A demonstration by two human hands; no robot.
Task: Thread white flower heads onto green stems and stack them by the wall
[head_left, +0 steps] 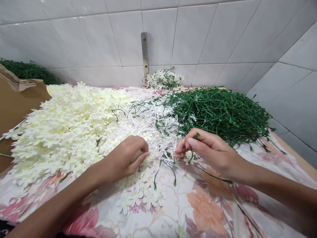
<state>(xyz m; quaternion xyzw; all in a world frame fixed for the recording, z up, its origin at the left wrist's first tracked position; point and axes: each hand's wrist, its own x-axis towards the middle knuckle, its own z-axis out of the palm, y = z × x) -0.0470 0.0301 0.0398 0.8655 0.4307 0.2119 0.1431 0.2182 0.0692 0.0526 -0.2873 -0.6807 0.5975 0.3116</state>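
Green, wiry stem [191, 154] pinched in my right hand [218, 158], front-right of the white, spiky stamen heap [148, 127].
Probably light, springy; best gripped mid-length. My left hand [127, 155] curls, contents unclear.

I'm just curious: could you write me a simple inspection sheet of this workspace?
Surface: floral cloth, partly covered
Main things: cream flowers left, white wispy pieces in the middle, green stems right
Clutter: loose stems and flowers in front of the piles; mixed heap by the wall
Hands: right hand pinches a green stem; left hand, contents hidden
Cables: none identifiable; thin lines near cardboard box unclear
Surroundings: tiled wall, metal bracket
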